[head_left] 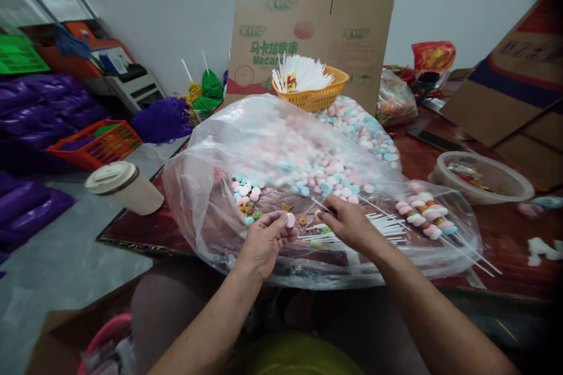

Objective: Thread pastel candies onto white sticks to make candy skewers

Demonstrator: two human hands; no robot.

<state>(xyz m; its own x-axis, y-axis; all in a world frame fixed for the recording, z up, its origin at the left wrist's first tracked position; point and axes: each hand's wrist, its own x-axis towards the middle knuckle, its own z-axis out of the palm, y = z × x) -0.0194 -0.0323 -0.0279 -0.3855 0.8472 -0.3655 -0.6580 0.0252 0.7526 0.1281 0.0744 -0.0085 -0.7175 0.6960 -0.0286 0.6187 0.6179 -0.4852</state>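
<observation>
Between the thumb and fingers of my left hand [267, 240] is a pale pink marshmallow [290, 220]. My right hand [347, 221] is closed on a thin white stick [320, 205], whose tip points up and left. Beneath my right hand, several loose white sticks [387, 228] lie on the clear plastic bag [193, 187]. Small orange and green ring-shaped pieces [302, 221] are scattered between the hands. A pile of pink, blue and white marshmallows [328, 176] spreads behind them, partly under plastic. Filled marshmallow skewers [424, 214] rest at the right.
An orange basket [312, 96] of white sticks stands at the back before a cardboard box [360, 29]. A lidded cup [127, 187] is at the table's left edge. On the right are a round plastic tub [481, 179] and another carton [514, 88].
</observation>
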